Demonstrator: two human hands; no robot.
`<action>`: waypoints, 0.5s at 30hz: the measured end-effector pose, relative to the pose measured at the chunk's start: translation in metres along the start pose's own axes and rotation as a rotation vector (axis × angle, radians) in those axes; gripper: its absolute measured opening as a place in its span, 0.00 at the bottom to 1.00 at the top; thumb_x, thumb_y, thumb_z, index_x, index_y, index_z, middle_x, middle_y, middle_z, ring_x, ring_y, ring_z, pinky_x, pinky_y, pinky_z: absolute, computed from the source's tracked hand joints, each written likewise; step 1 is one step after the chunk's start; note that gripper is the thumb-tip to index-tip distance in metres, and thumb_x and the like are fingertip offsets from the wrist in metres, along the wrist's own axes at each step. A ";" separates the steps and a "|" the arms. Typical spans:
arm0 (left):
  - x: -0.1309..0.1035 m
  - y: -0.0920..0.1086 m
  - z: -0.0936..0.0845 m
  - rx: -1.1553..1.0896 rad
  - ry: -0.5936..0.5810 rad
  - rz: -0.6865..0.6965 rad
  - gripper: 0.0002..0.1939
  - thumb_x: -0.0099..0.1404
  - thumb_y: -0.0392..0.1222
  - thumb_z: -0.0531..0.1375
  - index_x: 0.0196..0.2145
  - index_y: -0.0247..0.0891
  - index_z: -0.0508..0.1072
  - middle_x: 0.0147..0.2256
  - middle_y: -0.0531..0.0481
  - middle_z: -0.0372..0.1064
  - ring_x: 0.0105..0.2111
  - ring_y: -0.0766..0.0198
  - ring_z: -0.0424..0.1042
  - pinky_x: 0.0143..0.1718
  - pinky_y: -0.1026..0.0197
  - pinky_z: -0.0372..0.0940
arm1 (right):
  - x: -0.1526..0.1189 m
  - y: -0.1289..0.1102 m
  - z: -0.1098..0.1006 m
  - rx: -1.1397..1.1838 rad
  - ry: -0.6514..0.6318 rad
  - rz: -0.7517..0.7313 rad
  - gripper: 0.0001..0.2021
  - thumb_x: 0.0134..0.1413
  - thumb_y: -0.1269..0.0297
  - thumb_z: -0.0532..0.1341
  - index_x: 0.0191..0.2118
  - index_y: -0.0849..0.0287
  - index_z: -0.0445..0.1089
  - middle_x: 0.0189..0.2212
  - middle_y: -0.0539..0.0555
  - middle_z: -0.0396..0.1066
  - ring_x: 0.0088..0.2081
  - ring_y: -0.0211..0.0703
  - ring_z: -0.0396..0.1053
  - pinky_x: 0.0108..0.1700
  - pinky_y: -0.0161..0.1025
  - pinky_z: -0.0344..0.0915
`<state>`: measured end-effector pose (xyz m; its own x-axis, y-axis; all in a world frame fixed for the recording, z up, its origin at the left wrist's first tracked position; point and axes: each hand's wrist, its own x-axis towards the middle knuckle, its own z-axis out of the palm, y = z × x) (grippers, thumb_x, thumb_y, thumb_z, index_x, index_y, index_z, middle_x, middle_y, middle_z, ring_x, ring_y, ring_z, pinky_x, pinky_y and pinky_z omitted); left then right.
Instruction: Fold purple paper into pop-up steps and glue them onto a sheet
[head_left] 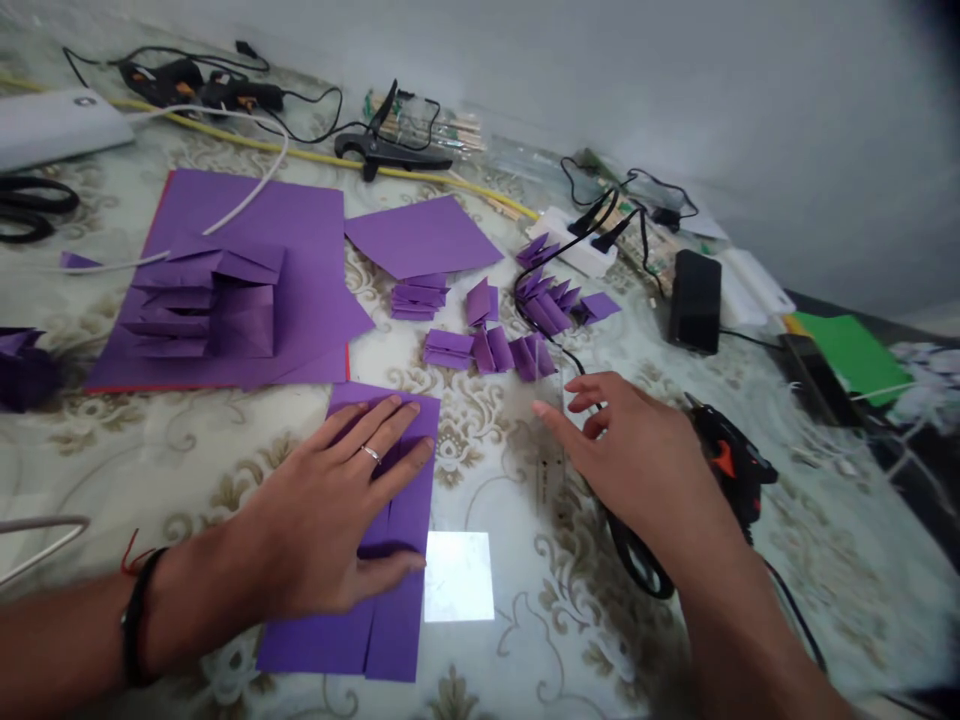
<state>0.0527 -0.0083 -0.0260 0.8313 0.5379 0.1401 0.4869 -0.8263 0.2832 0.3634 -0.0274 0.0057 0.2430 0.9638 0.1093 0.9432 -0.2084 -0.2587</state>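
My left hand (337, 510) lies flat, fingers spread, on a folded purple paper sheet (337, 640) with a slit-like seam along its length. A ring and a dark wristband show on that side. My right hand (626, 450) is over the table to the right, its thumb and fingers apart. Below its thumb is a faint see-through strip (551, 480), perhaps a clear ruler; whether the hand touches it I cannot tell. Just beyond are several small folded purple paper pieces (491, 350). A black glue gun (731, 460) lies right of this hand, partly hidden by the wrist.
Larger purple sheets (307, 240) lie at the back left with folded pieces on top. Black scissors (34, 205), a black clamp (382, 145) and a white power strip (574, 240) with cables stand further back. A black phone-like block (694, 300) is at the right.
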 end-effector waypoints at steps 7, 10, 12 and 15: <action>-0.001 -0.001 0.001 0.019 -0.013 0.023 0.47 0.71 0.68 0.62 0.74 0.30 0.63 0.77 0.29 0.48 0.77 0.36 0.49 0.77 0.35 0.44 | 0.006 0.009 0.011 0.242 -0.052 0.054 0.32 0.50 0.49 0.74 0.58 0.60 0.75 0.31 0.51 0.79 0.28 0.48 0.75 0.36 0.45 0.70; -0.001 -0.001 0.002 0.016 -0.026 0.022 0.50 0.70 0.70 0.62 0.75 0.29 0.62 0.78 0.29 0.47 0.78 0.36 0.48 0.77 0.35 0.44 | 0.009 0.013 0.002 0.359 -0.091 0.080 0.21 0.52 0.48 0.74 0.45 0.58 0.79 0.27 0.51 0.78 0.28 0.47 0.76 0.33 0.43 0.70; -0.001 -0.001 0.003 0.010 -0.029 0.022 0.52 0.69 0.72 0.62 0.75 0.29 0.62 0.78 0.29 0.47 0.78 0.35 0.48 0.77 0.35 0.43 | 0.009 0.013 -0.006 0.471 -0.109 0.091 0.17 0.54 0.47 0.73 0.36 0.56 0.77 0.26 0.51 0.78 0.26 0.45 0.74 0.30 0.40 0.69; -0.001 -0.001 0.004 0.003 -0.027 0.018 0.53 0.67 0.73 0.62 0.75 0.30 0.61 0.78 0.29 0.46 0.78 0.36 0.47 0.78 0.35 0.42 | 0.010 0.002 -0.013 0.739 -0.066 0.093 0.17 0.54 0.48 0.75 0.32 0.54 0.73 0.24 0.49 0.77 0.21 0.39 0.69 0.22 0.36 0.65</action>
<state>0.0526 -0.0091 -0.0300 0.8466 0.5186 0.1194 0.4729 -0.8360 0.2784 0.3705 -0.0207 0.0187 0.2783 0.9605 0.0036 0.5157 -0.1462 -0.8442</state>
